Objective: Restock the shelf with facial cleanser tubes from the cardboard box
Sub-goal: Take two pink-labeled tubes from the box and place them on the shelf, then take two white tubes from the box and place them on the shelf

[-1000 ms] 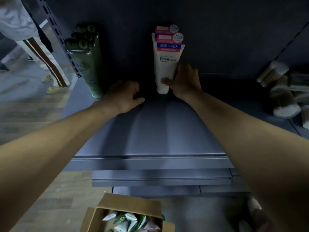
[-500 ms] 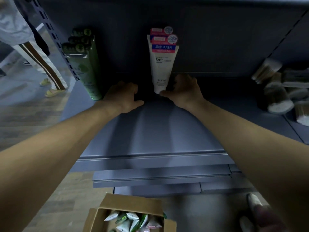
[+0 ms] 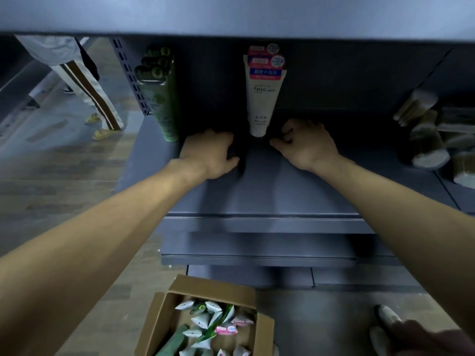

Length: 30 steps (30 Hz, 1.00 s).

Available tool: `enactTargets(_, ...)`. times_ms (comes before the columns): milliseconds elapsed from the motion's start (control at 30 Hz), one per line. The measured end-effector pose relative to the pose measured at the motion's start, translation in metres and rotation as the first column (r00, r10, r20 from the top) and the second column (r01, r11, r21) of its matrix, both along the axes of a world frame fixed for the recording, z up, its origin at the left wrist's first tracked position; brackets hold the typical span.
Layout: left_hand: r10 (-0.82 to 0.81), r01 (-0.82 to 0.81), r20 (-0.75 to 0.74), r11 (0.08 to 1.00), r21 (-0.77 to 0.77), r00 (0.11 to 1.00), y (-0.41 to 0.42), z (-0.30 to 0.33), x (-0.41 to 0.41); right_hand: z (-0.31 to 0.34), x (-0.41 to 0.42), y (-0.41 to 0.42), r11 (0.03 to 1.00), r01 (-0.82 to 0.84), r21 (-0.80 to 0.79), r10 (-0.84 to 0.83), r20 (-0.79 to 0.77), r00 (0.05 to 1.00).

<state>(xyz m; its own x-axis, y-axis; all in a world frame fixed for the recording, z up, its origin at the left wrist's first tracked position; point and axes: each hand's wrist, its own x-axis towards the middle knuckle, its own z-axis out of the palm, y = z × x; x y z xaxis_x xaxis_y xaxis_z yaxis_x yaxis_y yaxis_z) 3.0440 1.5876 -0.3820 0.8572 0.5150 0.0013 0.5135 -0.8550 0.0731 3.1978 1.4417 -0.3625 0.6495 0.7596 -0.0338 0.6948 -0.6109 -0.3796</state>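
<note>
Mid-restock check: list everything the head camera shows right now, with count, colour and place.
white tubes: two visible, white with red-blue tops, standing cap-down at shelf back, centre
green tubes: several, green, shelf back left
shelf: grey, bare front
cardboard box: one, brown, open on floor below, holding white and green tubes
packaged goods: several, tan-white, shelf right
other person's legs: striped trousers, yellow footwear, far left
left hand: on shelf, no grip
right hand: beside white tubes, no grip
</note>
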Motion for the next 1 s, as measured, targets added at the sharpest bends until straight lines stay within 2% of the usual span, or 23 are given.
enactTargets(133,-0.065,0.066,0.043,0.998,-0.019,0.997,-0.03,0.008,-0.027,-0.003,-0.027,-0.028,0.998,0.054,0.022,-0.053,-0.056,0.997)
enactTargets(267,-0.222,0.223,0.098,0.975,-0.001,0.97,-0.07,0.006,-0.055,-0.013,-0.069,-0.064,0.99,0.095,0.1,-0.097,0.018,0.995)
enactTargets(433,-0.324,0.33,0.093,0.942,-0.061,0.942,-0.089,-0.006,-0.097,-0.018,-0.125,-0.101,0.989,0.127,0.079,-0.135,0.096,0.986)
enactTargets(567,-0.369,0.375,0.074,0.924,-0.081,0.926,-0.094,-0.026,-0.129,-0.029,-0.17,-0.122,0.978,0.202,0.05,-0.205,0.078,0.976)
enactTargets(800,-0.371,0.354,-0.05,0.914,-0.198,0.927,-0.109,-0.078,-0.192,-0.065,-0.233,-0.137,0.959,0.271,-0.086,-0.273,-0.018,0.962)
enactTargets(1000,-0.324,0.266,-0.208,0.927,-0.263,0.923,-0.114,-0.126,-0.239,-0.11,-0.267,-0.146,0.953,0.232,-0.197,-0.251,-0.082,0.964)
